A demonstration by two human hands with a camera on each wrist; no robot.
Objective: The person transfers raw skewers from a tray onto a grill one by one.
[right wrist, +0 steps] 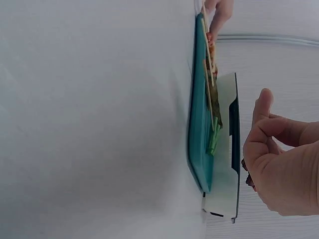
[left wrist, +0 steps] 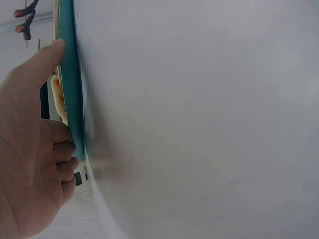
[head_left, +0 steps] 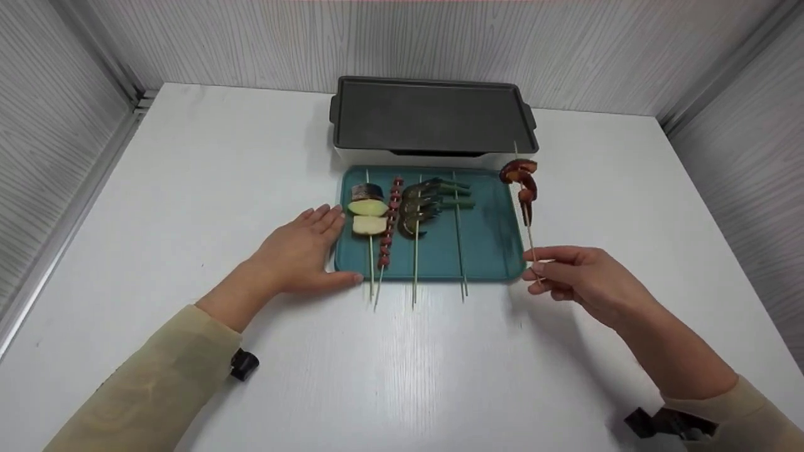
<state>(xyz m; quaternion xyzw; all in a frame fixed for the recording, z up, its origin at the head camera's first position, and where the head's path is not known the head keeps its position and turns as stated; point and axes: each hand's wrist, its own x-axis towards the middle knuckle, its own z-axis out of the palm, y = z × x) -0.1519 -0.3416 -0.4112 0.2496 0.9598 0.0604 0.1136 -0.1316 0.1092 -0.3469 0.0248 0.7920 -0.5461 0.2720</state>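
Observation:
My right hand (head_left: 587, 279) pinches the bottom end of a skewer with dark reddish-brown curled pieces (head_left: 527, 188), held up over the right edge of a teal tray (head_left: 493, 257). In the right wrist view the curled fingers mostly hide this skewer. My left hand (head_left: 298, 251) touches the tray's left side with its fingers extended, the thumb near the front rim. On the tray lie a skewer of pale and dark chunks (head_left: 369, 225), a thin skewer of small red pieces (head_left: 387, 232), shrimp skewers (head_left: 418, 207) and skewers with green vegetable pieces (head_left: 461, 204).
Behind the tray stands a griddle (head_left: 433, 116) with a dark flat plate and a pale base. Tray and griddle sit on a white table (head_left: 402, 376). Pale wood-grain panels (head_left: 251, 44) enclose the table at the back and sides.

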